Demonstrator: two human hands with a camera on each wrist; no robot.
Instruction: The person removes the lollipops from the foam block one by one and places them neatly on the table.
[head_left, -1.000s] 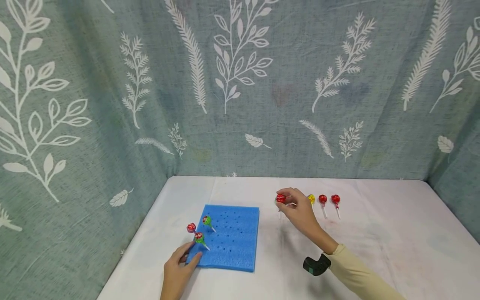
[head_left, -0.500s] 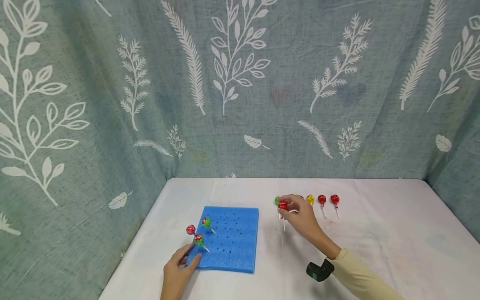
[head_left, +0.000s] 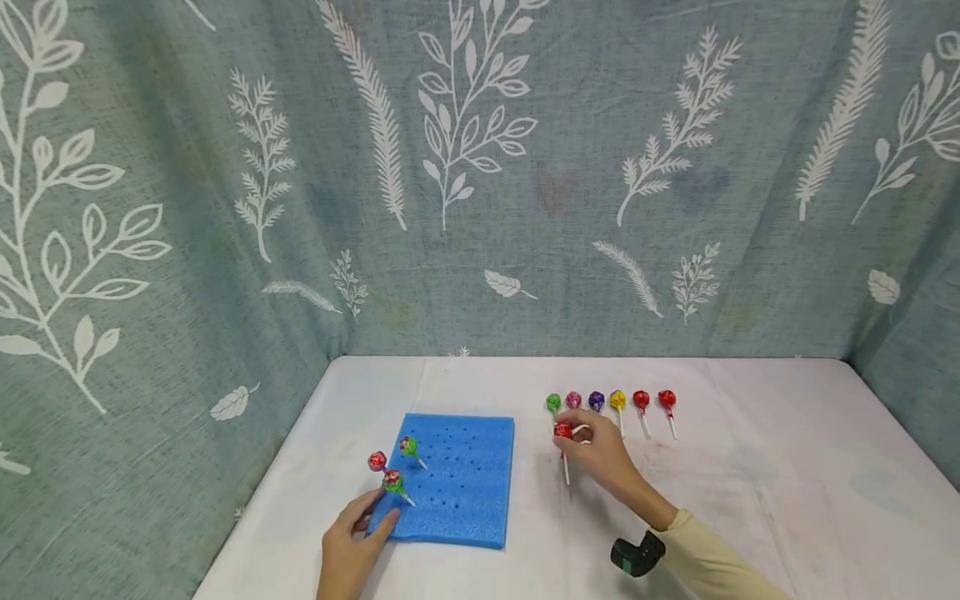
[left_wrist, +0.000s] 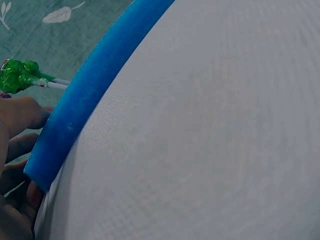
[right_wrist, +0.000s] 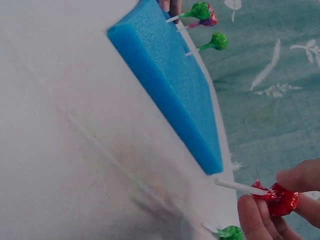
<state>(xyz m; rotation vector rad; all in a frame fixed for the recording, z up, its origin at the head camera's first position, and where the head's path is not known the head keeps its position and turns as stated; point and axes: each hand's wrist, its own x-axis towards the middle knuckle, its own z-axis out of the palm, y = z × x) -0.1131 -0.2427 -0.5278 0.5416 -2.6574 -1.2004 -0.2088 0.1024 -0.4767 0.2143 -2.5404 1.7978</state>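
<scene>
In the head view my right hand (head_left: 597, 443) pinches a red-wrapped lollipop (head_left: 562, 430) by its candy head, stick pointing down over the white table. The right wrist view shows thumb and fingers on the red wrapper (right_wrist: 283, 200), with the white stick (right_wrist: 240, 187) jutting out. My left hand (head_left: 351, 533) grips the near left corner of a blue foam board (head_left: 472, 500) punched with rows of small holes. Along the board's left side stand a green lollipop (head_left: 408, 446), a red-and-purple one (head_left: 377, 461) and a red-and-green one (head_left: 393, 481), sticks in the foam.
Several lollipops lie in a row at the back: green (head_left: 553, 402), pink (head_left: 573, 400), purple (head_left: 596, 401), yellow (head_left: 617, 400) and red (head_left: 667, 399) ones. A leaf-patterned curtain (head_left: 555, 275) hangs behind the table (head_left: 750, 467). A black device (head_left: 637, 553) sits at my right wrist.
My right hand has drawn the red lollipop from the row toward the front, uncovering the green, pink and purple ones. The left hand stays at the board's corner.
</scene>
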